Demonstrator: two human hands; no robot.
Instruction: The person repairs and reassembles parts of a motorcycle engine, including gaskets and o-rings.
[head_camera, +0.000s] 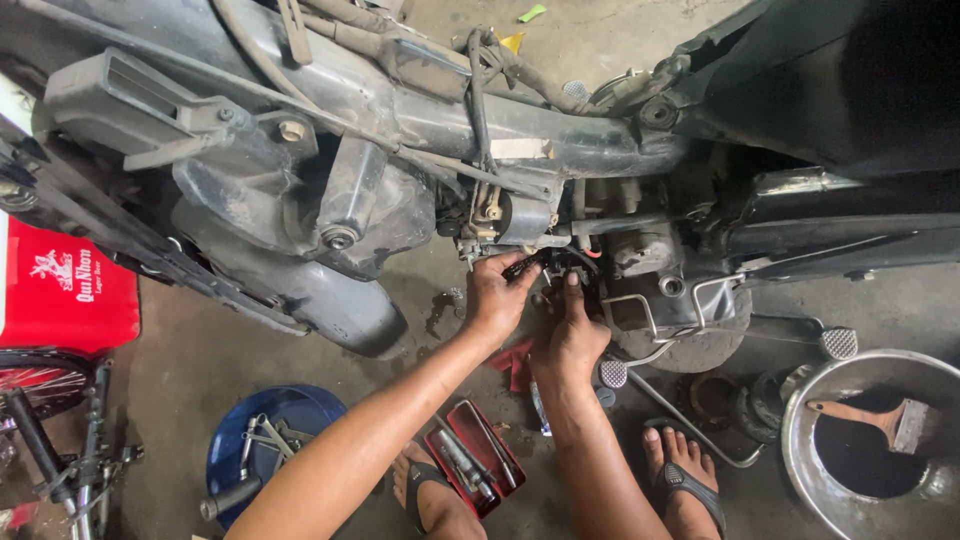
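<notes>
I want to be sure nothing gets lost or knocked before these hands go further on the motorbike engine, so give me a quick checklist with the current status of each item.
1. Both hands on the work: left hand and right hand meet at the black wiring under the frame. Ok.
2. Firm grip on the wiring: the fingers hide it. Cannot tell.
3. Tools within reach: open red tool case lies between the sandalled feet. Ok.
4. Parts contained: blue bowl holds metal pieces. Ok.
5. Floor clear by the feet: red rag and loose bits lie there. Not ok.
6. Metal basin with brush sits apart. Ok.
</notes>
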